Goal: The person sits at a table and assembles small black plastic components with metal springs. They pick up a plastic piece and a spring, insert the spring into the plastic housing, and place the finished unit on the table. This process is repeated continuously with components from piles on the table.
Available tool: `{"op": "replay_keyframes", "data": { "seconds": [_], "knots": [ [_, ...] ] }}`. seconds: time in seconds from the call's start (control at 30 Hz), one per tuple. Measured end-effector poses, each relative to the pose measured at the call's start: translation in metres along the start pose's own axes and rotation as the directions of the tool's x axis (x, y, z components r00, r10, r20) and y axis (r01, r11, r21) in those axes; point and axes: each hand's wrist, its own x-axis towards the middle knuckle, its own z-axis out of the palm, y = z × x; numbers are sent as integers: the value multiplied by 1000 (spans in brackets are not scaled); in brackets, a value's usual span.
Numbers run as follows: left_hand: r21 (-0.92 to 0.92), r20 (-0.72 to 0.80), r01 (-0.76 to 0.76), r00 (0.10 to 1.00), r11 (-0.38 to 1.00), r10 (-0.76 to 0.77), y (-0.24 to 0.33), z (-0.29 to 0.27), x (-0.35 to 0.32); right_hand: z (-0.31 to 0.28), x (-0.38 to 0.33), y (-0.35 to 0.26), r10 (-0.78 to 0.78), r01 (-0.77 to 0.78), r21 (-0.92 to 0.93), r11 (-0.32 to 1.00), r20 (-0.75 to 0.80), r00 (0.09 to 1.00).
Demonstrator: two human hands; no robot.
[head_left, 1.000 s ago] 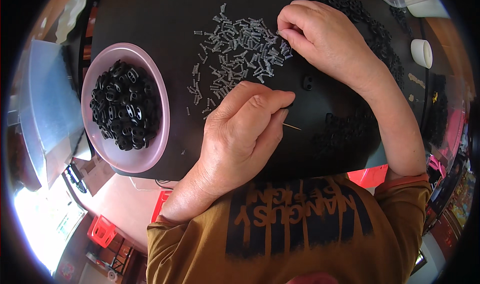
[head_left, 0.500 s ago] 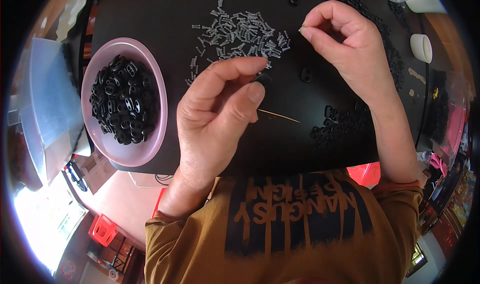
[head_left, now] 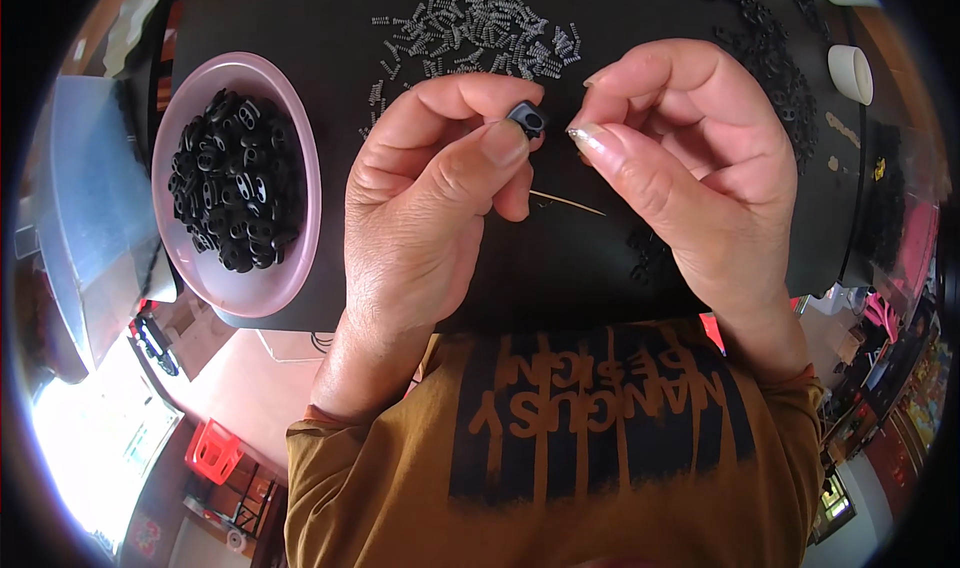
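My left hand (head_left: 430, 188) pinches a small black cord lock (head_left: 527, 118) between thumb and forefinger, its hole facing toward my right hand. Close beside it, my right hand (head_left: 690, 148) has curled fingers, with a gap between the thumb and forefinger tips. I see nothing in that gap; whether something tiny sits on the thumb tip is hard to make out. Beyond the hands lies a loose pile of small metal springs (head_left: 480, 28). Below the fingertips, a thin wooden toothpick (head_left: 568, 203) rests on the dark table (head_left: 540, 278).
A pink oval bowl (head_left: 310, 168) full of black cord lock pieces stands at the left. More black pieces (head_left: 785, 88) spread along the right side, partly behind my right hand. A white cup (head_left: 850, 75) lies at the far right, and a translucent bin (head_left: 85, 198) stands at far left.
My right hand has come down and left, close to the left hand, and its thumb and forefinger have parted. My left hand has turned the cord lock so its hole shows.
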Motion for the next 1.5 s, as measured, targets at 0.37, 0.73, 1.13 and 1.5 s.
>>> {"op": "replay_keyframes", "data": {
  "seconds": [0.37, 0.73, 1.13, 1.5],
  "knots": [
    [255, -61, -54, 996, 966, 71, 2, 11, -6, 11, -4, -2, 53, -51, 79, 996, -19, 998],
    [326, 10, -76, 997, 942, 77, 5, 11, -8, 9, -10, 1, 32, -31, 32, 999, -47, 998],
    [503, 86, -193, 981, 843, 173, 2, 7, -9, 6, -9, -1, -153, 158, -322, 933, 40, 987],
    [548, 104, -133, 990, 826, 91, 1, 10, -11, -1, -20, 1, -45, 48, -203, 978, 17, 999]
  ]
}}
